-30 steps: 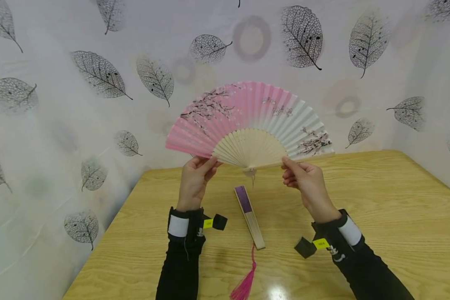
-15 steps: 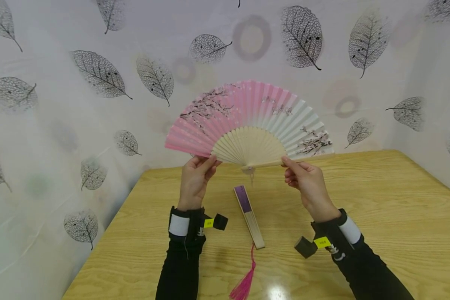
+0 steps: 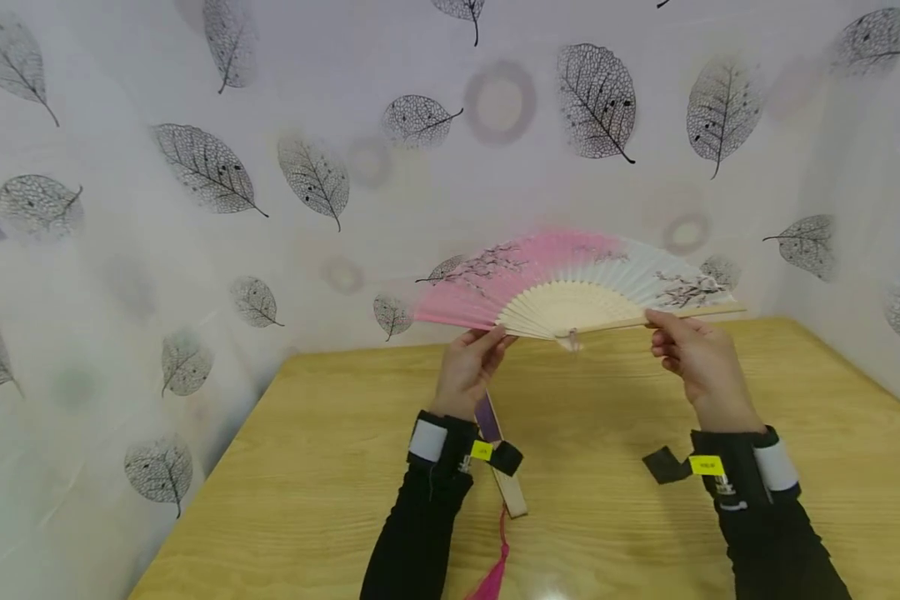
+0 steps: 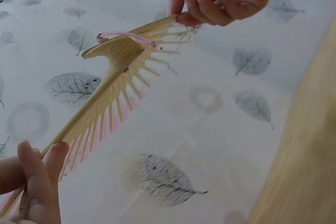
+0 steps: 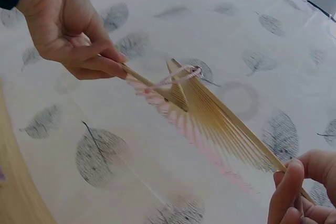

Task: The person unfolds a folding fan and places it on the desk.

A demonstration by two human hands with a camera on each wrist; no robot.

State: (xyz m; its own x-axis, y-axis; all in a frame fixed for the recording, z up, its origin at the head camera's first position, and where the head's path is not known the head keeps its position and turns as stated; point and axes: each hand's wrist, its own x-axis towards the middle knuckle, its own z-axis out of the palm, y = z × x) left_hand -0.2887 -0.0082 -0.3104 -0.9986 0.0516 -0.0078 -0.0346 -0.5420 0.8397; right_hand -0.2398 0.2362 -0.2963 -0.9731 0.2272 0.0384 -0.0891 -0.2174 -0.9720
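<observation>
In the head view a spread folding fan (image 3: 570, 304), pink shading into white with blossom branches and pale wooden ribs, is held up above the table, tipped so it looks shallow. My left hand (image 3: 467, 371) pinches its left outer rib between thumb and fingers. At the opposite side my right hand (image 3: 701, 358) pinches the right guard stick. Both wrist views show the ribs edge-on, fanning from the pivot, where a pink cord loop (image 4: 128, 38) hangs. A folded fan (image 3: 510, 493) with a purple leaf lies on the table, partly hidden behind my left wrist.
A pink tassel (image 3: 492, 575) trails from the folded fan toward the table's near edge. The wood-grain table (image 3: 330, 467) meets a pale leaf-printed curtain (image 3: 360, 50) behind and at both sides. A black wrist mount (image 3: 667, 465) juts inward from the right wrist.
Both hands have carried the spread fan to the right, and it has tipped flatter. The left forearm now covers part of the folded fan. The head view has shifted slightly upward.
</observation>
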